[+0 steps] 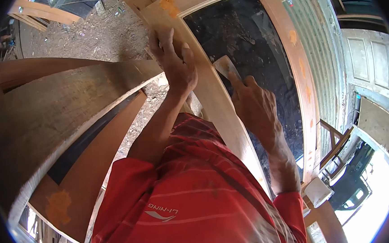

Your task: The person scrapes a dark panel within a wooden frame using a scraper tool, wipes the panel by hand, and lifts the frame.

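Note:
A wooden door frame [230, 119] with a dark panel [263, 71] set in it lies tilted before me. My left hand [176, 68] rests at its near left rail, fingers stretched and apart, with nothing visible in them. In my right hand [254, 103] is a flat, pale scraper [227, 67], the fingers closed round its lower part and the index finger laid along it. The scraper's tip is at the inner edge of the left rail, over the dark panel. Orange filler patches [169, 5] mark the frame's wood.
Beside my left arm stands a large wooden board [75, 93], with another filler-marked wooden piece [65, 203] below it. Corrugated metal sheeting [320, 54] runs along the right. A white panelled door [368, 59] stands farther off. Shavings litter the ground [94, 38].

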